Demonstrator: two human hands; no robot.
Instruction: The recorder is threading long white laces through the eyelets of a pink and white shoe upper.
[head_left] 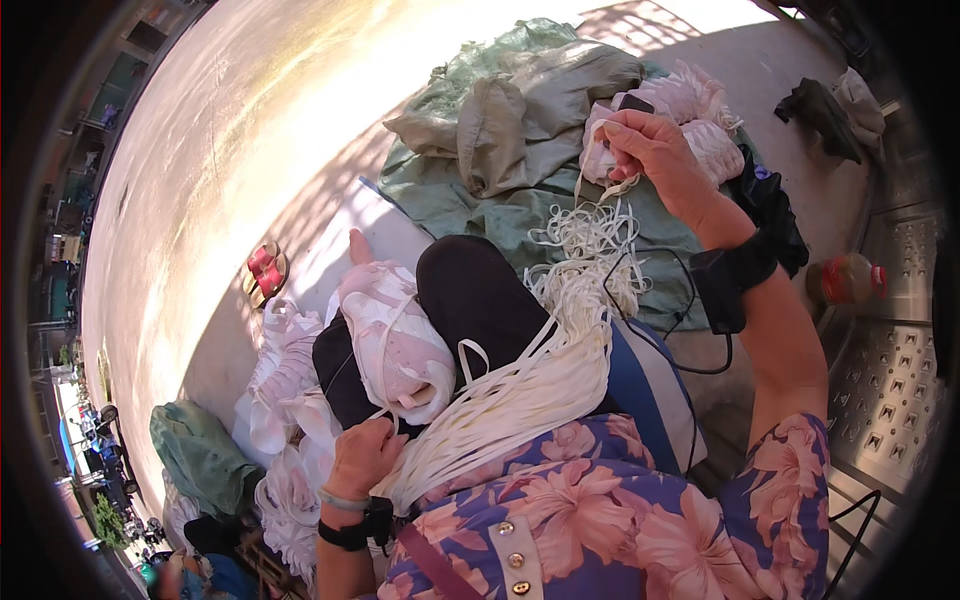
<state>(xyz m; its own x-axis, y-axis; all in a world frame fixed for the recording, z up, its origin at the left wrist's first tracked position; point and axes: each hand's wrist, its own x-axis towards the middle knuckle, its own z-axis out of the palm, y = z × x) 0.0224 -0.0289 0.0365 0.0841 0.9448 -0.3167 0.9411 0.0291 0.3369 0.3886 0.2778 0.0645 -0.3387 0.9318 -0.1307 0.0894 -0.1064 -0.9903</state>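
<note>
On my left thigh lies a pale pink and white sneaker [398,340] with a white lace crossing its upper. Beside its near end, my left hand [366,455] is closed in a pinch on a thin white shoelace. My right hand [655,160] is raised at the far right, fingers closed on a white shoelace [580,185] that hangs down from it. A thick bundle of white shoelaces [530,390] spreads across my lap, and its far end falls in a tangle [590,250] beyond my right knee.
Several pink and white shoes [715,145] are piled beyond my right hand; more white shoes [285,375] lie left. Green sheeting [640,225] and grey-green sacks [500,130] cover the ground ahead. A black cable [690,300], a red-capped bottle [845,279] and red sandals [265,273] are around me.
</note>
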